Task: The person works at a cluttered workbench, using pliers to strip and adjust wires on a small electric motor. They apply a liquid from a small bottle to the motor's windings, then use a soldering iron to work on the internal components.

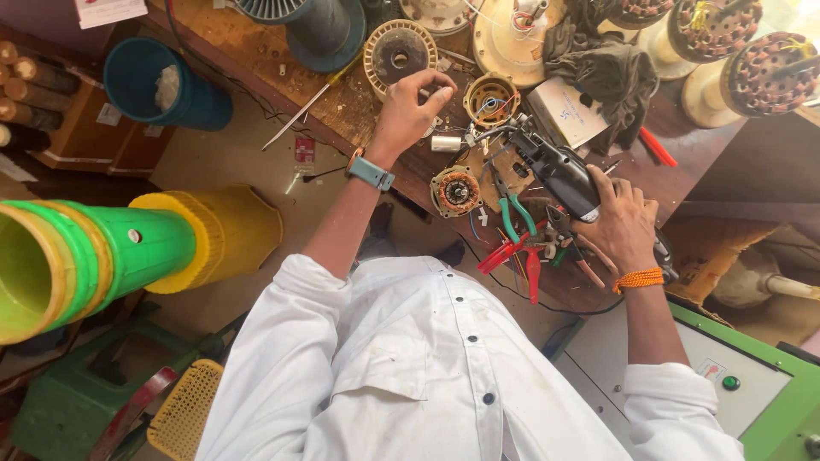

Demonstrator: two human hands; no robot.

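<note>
1. Gripping the black power tool (559,175) with my right hand (623,226), fingers clamped round its handle, I hold it low over the wooden workbench (342,102), nose toward a small copper-wound motor stator (455,190).
2. My left hand (414,107) is pinched together on a small pale part too tiny to identify, just above a silver cylinder (446,143).
3. I judge this a fitting step; the next move calls for lining the part up steadily.
4. Green-handled pliers (512,213) and red-handled cutters (517,256) lie just beside the tool.
</note>
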